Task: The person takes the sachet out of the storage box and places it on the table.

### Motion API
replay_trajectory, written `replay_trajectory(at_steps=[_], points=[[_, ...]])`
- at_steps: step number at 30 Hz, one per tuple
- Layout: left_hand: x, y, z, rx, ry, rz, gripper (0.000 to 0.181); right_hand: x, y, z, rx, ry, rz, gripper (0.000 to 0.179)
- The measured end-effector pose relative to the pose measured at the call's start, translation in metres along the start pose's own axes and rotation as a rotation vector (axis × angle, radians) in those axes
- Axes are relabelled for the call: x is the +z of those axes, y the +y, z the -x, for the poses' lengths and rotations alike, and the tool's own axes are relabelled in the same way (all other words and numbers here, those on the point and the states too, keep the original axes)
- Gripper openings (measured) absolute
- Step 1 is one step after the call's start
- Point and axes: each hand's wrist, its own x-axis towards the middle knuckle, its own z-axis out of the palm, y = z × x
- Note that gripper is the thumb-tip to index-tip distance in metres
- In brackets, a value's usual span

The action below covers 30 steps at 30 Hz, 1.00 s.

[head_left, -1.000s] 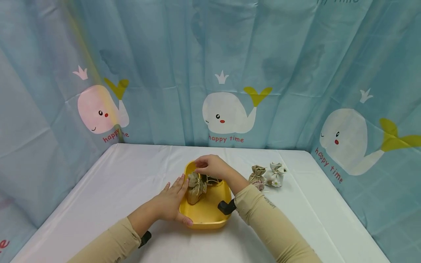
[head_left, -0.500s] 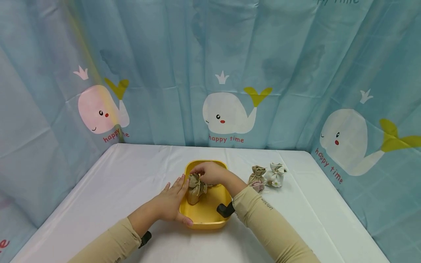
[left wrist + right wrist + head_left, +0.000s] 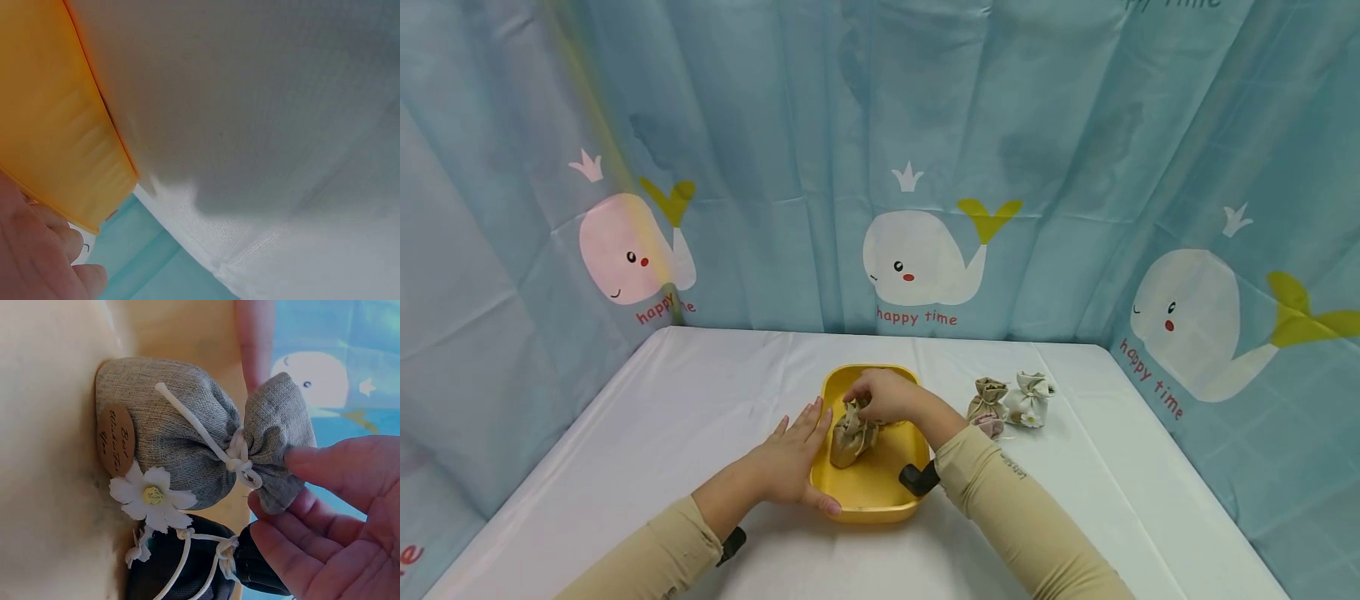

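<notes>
Head camera footage had a yellow tray with rounded corners standing on a white tablecloth, with both hands at it. Inside the tray, near its left wall, was a grey-brown linen pouch, its body tilted a little. The right hand reached over the tray and pinched the pouch's gathered neck, the thumb on one side and fingers on the other, as the right wrist view made plain. Whether the base touched the tray floor could not be told.

That close view also gave the pouch's details: a white cord knotted round the neck, an oval tag with dark handwriting-style lettering, and a white flower with a yellow centre. Just beside it lay a black pouch, tied with a similar pale cord.

The left hand lay with its fingers straight and spread against the tray's left side, the thumb by the near corner, gripping nothing. From the left wrist, its fingertips showed at the tray's edge.

To the right of the tray, well apart from it, a tan pouch stood next to a white pouch, with something pinkish in front of the tan one. Behind hung a blue curtain printed with whales.
</notes>
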Motion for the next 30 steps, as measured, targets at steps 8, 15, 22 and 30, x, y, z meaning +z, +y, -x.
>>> replay_trajectory(at_steps=[8, 15, 22, 30], points=[[0.002, -0.001, -0.001, -0.004, 0.002, -0.005, 0.136, 0.0, 0.001, 0.002, 0.013, 0.003, 0.017, 0.031], [0.003, -0.002, -0.002, -0.005, -0.004, -0.006, 0.136, -0.002, -0.001, 0.007, 0.028, 0.027, -0.026, 0.011], [0.003, -0.002, -0.002, -0.007, -0.004, -0.004, 0.136, -0.005, 0.001, 0.01, 0.038, 0.046, -0.071, 0.007], [0.001, -0.001, -0.002, -0.011, -0.006, -0.001, 0.136, -0.009, 0.003, 0.014, 0.028, 0.028, -0.116, 0.01]])
